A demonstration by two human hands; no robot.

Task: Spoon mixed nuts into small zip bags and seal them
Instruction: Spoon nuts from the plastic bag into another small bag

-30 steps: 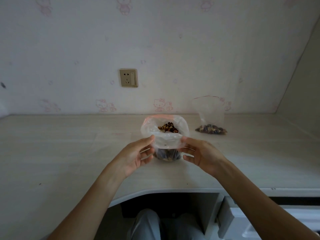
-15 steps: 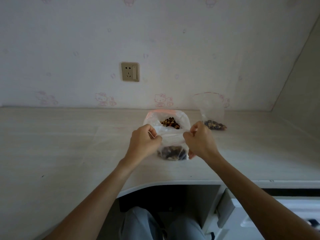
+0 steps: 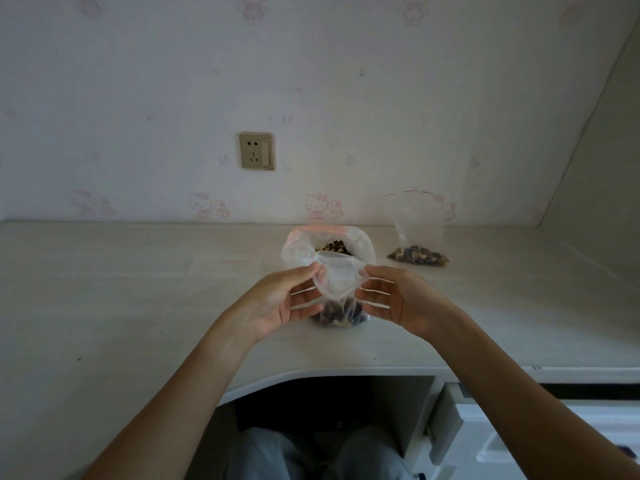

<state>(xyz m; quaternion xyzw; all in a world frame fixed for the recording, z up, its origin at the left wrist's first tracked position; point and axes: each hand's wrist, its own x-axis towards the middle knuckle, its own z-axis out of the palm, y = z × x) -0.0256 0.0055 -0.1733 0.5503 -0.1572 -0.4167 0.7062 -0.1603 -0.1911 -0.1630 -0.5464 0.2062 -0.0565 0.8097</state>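
Both hands have opened from fists and now hold the small bag by its top corners

The left hand [image 3: 277, 303] and the right hand [image 3: 401, 299] pinch the small clear plastic zip bag [image 3: 337, 289], other fingers spread; its nuts rest on the pale wooden desk [image 3: 138, 289]. Just behind stands the large open bag of mixed nuts [image 3: 301, 247]; far right, a filled clear bag [image 3: 417, 230] leans at the wall

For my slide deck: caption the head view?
Both hands hold a small zip bag of nuts upright before a larger open bag.
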